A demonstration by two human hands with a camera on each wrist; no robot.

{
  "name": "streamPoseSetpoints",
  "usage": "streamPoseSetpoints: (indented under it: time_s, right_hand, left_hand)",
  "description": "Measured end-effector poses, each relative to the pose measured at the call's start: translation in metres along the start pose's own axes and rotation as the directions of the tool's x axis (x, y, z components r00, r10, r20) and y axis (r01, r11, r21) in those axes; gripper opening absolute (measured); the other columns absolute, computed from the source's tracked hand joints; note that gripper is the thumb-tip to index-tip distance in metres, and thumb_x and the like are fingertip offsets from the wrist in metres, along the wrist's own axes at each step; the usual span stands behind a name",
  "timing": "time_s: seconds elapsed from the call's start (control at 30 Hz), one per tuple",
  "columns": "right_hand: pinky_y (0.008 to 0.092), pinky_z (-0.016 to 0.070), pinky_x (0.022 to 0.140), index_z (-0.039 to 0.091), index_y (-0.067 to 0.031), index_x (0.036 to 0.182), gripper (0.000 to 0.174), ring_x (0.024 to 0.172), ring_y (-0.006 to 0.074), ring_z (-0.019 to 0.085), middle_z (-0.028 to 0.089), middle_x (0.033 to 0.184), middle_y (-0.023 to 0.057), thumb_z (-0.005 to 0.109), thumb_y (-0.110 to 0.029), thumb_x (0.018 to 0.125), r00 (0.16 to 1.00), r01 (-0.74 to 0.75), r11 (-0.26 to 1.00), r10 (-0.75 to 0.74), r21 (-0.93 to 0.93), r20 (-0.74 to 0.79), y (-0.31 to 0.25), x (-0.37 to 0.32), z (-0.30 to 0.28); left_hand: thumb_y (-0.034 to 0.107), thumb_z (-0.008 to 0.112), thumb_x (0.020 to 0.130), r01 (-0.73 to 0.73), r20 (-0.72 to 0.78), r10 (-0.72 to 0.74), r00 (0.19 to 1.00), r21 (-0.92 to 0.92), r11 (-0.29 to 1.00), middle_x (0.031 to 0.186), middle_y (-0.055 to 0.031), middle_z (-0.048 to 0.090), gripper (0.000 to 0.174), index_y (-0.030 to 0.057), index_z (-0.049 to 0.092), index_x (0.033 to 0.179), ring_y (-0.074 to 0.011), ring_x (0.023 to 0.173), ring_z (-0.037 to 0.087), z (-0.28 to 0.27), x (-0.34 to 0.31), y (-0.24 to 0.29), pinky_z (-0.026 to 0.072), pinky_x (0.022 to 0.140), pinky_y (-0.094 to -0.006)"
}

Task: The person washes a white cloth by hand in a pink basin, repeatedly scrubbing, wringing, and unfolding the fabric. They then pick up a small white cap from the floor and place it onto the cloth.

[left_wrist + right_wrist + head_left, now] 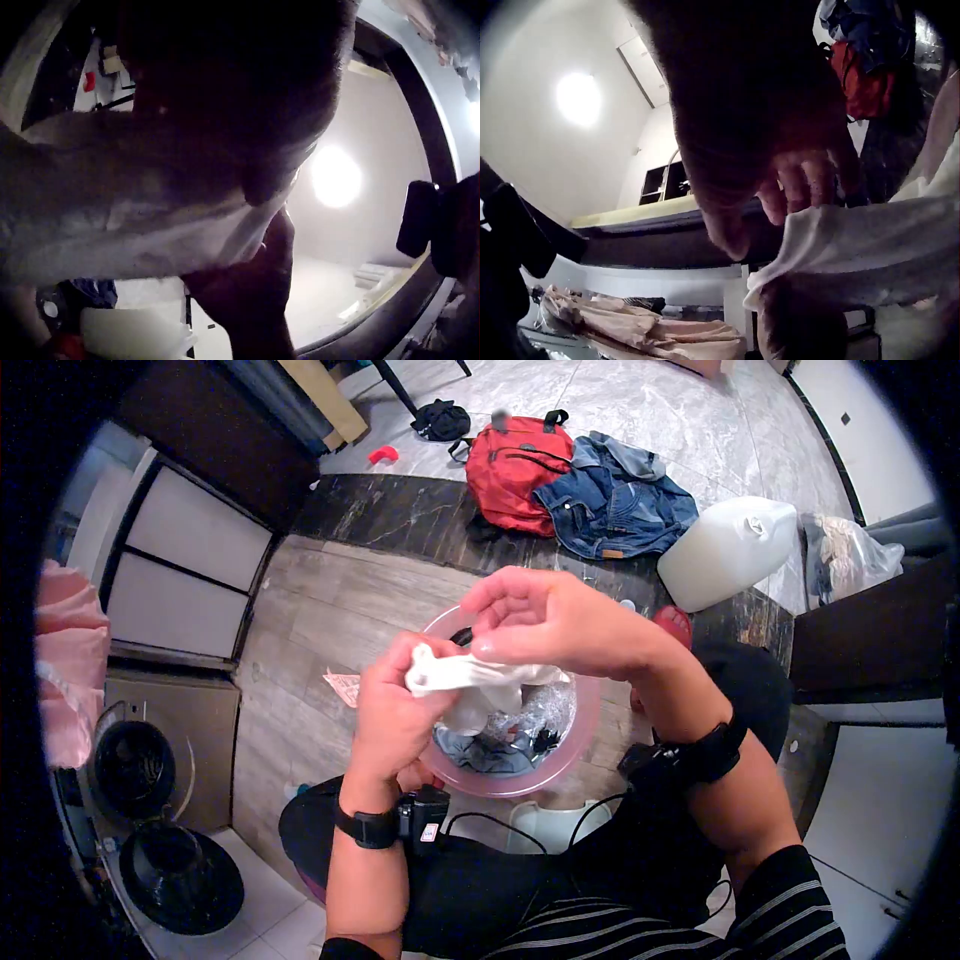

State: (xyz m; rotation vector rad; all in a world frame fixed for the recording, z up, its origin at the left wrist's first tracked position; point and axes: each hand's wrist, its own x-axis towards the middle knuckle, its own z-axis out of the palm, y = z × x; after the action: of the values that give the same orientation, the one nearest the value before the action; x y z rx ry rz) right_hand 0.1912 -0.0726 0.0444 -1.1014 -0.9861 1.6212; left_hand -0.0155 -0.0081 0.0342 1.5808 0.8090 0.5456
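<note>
A white cloth (470, 678) is stretched above a pink basin (562, 768) in the head view. My left hand (395, 710) grips its near left end, with the thumb over the fabric. My right hand (575, 622) is just above the cloth, fingers loosely bent and thumb apart from them; the thumb tip overlaps the cloth's upper edge. In the right wrist view that hand (780, 165) shows a gap between thumb and fingers, beside the cloth (855, 236). The left wrist view is dark, with the cloth (150, 232) across it. Bluish fabric (480, 753) and wet contents lie in the basin.
Beyond the basin are a red backpack (515, 472), a denim garment (620, 510) and a large whitish jug (728, 550). A pale tub (560, 826) stands close to the body. An open washing machine (205, 755) and pink fabric (72, 660) are at the left.
</note>
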Motion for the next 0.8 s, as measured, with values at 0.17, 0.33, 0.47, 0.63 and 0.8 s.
streamPoseSetpoints:
  time_s: [0.17,0.33,0.47,0.63,0.8]
  right_hand:
    - [0.0313,0.0435,0.091,0.056,-0.0008,0.119,0.041,0.1,0.0178,0.057,0.063,0.102,0.008,0.067,-0.018,0.083,0.971,0.239,0.74,-0.187,-0.629,0.149,0.011,-0.001,0.007]
    - [0.0256,0.0441,0.074,0.061,-0.0006,0.106,0.024,0.084,0.0094,0.054,0.062,0.091,0.0026,0.058,-0.02,0.092,0.986,0.122,0.868,-0.163,-0.482,-0.043,0.017,0.006,0.005]
    - [0.0204,0.0404,0.065,0.062,-0.0014,0.094,0.024,0.074,0.0032,0.049,0.057,0.08,-0.0047,0.055,-0.025,0.095,0.97,0.152,0.922,-0.209,-0.357,-0.126,0.019,0.01,0.005]
    - [0.0214,0.0402,0.063,0.061,-0.0028,0.092,0.025,0.072,0.0034,0.048,0.056,0.079,-0.0049,0.054,-0.026,0.096,0.967,0.14,0.938,-0.199,-0.318,-0.161,0.02,0.013,0.009]
    - [0.0319,0.0458,0.067,0.066,-0.0023,0.09,0.035,0.073,0.0146,0.057,0.063,0.077,0.0063,0.058,-0.036,0.09,0.983,0.07,0.975,-0.104,-0.212,-0.154,0.019,0.013,0.012]
  left_hand:
    - [0.016,0.072,0.081,-0.184,-0.127,0.154,0.98,-0.271,0.945,0.089,0.0007,0.062,0.021,0.0067,0.056,0.092,-0.0065,0.078,0.054,-0.009,0.002,0.0,0.0438,0.065,-0.0217]
    - [0.014,0.068,0.084,-0.164,-0.276,0.138,0.951,-0.07,0.984,0.081,0.0041,0.056,0.015,0.0069,0.056,0.088,-0.0039,0.074,0.05,-0.026,0.008,0.0,0.0398,0.063,-0.0194]
    - [0.012,0.065,0.085,-0.131,-0.314,0.102,0.944,-0.073,0.989,0.08,0.0039,0.055,0.011,0.0058,0.056,0.089,-0.0045,0.074,0.049,-0.028,0.01,-0.001,0.0394,0.064,-0.0202]
    - [0.021,0.054,0.089,0.042,-0.111,-0.101,0.989,-0.443,0.895,0.103,-0.0084,0.062,0.029,0.0016,0.055,0.111,-0.0195,0.094,0.06,-0.026,0.007,-0.002,0.0497,0.081,-0.0338]
    - [0.021,0.053,0.089,0.297,0.185,-0.257,0.948,-0.803,0.517,0.109,-0.0129,0.062,0.032,0.0005,0.055,0.113,-0.0242,0.1,0.062,-0.006,0.006,0.024,0.0485,0.09,-0.0371]
